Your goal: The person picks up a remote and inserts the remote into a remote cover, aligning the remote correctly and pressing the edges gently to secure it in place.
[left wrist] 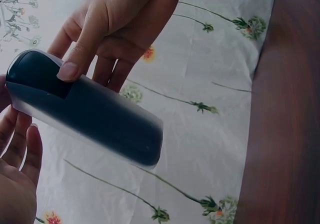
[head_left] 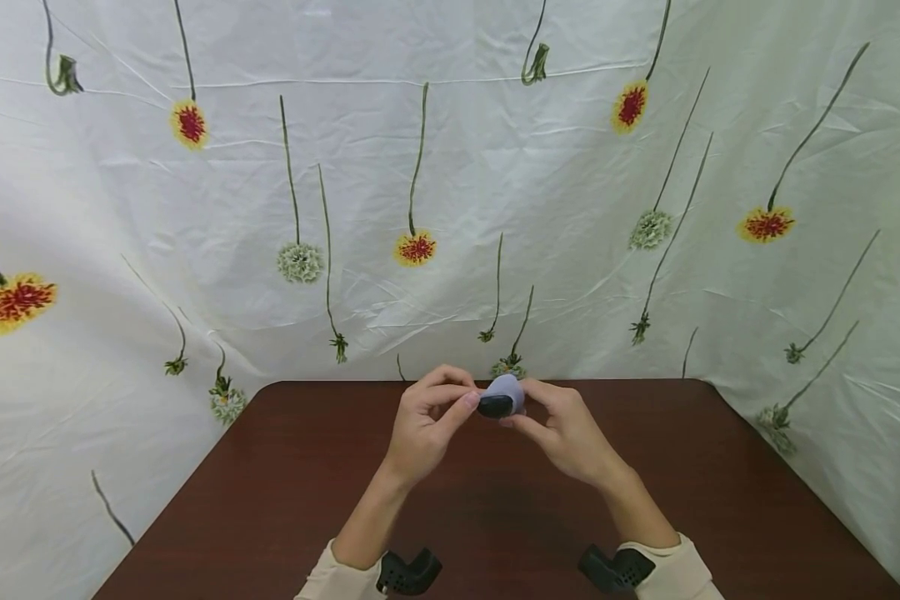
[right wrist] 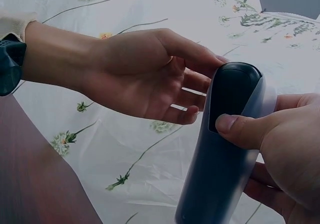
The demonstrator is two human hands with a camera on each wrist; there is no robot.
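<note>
Both hands hold a smooth, rounded oblong object (head_left: 507,387) above the far part of the table. It looks pale lavender in the head view and dark blue with a translucent outer layer (left wrist: 115,121) in the left wrist view. A black cap-like piece (right wrist: 235,89) shows at one end. My right hand (head_left: 573,429) grips the body, its thumb pressing at the lower edge of the black piece. At the black end, my left hand (head_left: 422,429) pinches the edge with its fingertips. The exact kind of object cannot be told.
Beneath the hands lies a dark reddish-brown table (head_left: 307,483). A white cloth printed with flowers (head_left: 465,167) hangs behind it and along both sides. Each wrist carries a black strapped device (head_left: 408,573), next to a cream sleeve (head_left: 345,575).
</note>
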